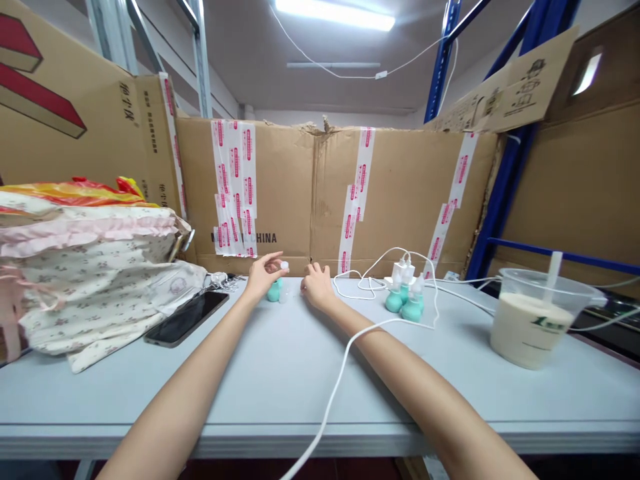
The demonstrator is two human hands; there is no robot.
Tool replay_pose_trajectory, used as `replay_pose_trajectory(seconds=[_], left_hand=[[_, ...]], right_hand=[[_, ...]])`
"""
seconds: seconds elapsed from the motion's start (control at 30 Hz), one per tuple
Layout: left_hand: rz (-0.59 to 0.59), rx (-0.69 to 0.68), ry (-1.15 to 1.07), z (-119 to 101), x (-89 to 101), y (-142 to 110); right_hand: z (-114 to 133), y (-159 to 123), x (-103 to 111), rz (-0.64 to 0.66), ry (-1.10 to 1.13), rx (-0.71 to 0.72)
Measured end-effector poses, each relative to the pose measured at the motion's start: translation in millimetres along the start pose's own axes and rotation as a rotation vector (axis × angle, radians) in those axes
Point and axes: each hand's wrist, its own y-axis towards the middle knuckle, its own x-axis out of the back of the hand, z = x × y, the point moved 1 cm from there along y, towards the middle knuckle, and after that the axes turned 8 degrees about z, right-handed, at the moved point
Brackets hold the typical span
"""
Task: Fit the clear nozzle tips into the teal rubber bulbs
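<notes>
**Left hand (263, 275) and right hand (316, 287) over a pale grey-blue tabletop (280, 380)**

Both forearms enter from the lower edge of the frame and converge near its centre. The left hand, left of centre, has its thumb and forefinger closed on a small white piece (285, 265); its remaining fingers are loosely bent. Directly below this hand, and partly hidden by it, is a small teal bottle (273, 292); a clear, colourless piece (284, 296) lies just beside it on the right. The right hand, at the centre of the frame, rests low near the tabletop with its fingers curled inward; whether they grasp anything cannot be told.

Right of centre, a group of teal bottles (411, 311) with translucent upper parts stands close together, in front of a white power adapter (403, 268). A white cable (340, 380) loops around this area, passes over the right forearm and runs to the lower edge. At the right of the frame is a clear plastic cup (530, 330) of pale beige liquid, with a straw (553, 273). At the left, a dark phone (190, 319) lies beside a floral cloth bag (100, 273). A taped cardboard panel (285, 173) spans the background.
</notes>
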Motion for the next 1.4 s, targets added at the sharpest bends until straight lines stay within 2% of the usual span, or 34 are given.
replay_pose_trajectory(seconds=[0.2, 0.4, 0.5, 0.6, 0.7, 0.9, 1.1, 1.23, 1.4], left_hand=[[-0.01, 0.013, 0.071, -0.2, 2.7, 1.2], [0.067, 0.033, -0.165, -0.6, 1.4, 0.4], [0.093, 0.029, -0.172, 0.7, -0.1, 0.5], [0.139, -0.003, -0.032, 0.1, -3.8, -0.9], [0.23, -0.047, 0.141, -4.2, -10.9, -5.5], [0.34, -0.09, 0.332, -19.6, -27.0, -17.1], [0.28, -0.132, 0.403, -32.0, -39.6, -24.1], [0.243, -0.201, 0.406, -37.7, -42.5, -26.9], [0.235, -0.277, 0.443, -41.9, -45.1, -29.5]], right_hand=[[-0.9, 1.2, -1.3, 0.037, 0.005, 0.007], [0.5, -2.8, 3.4, 0.02, 0.09, -0.007], [-4.6, -4.4, 19.0, -0.058, 0.264, -0.041], [-14.0, -12.9, 38.7, -0.184, 0.466, -0.136], [-21.5, -28.7, 48.7, -0.275, 0.63, -0.205], [-23.2, -50.6, 37.4, -0.27, 0.792, -0.254], [-28.0, -49.3, 28.5, -0.254, 0.871, -0.26], [-32.3, -45.0, 19.8, -0.264, 1.098, -0.249], [-29.7, -41.7, 13.5, -0.294, 1.527, -0.223]])
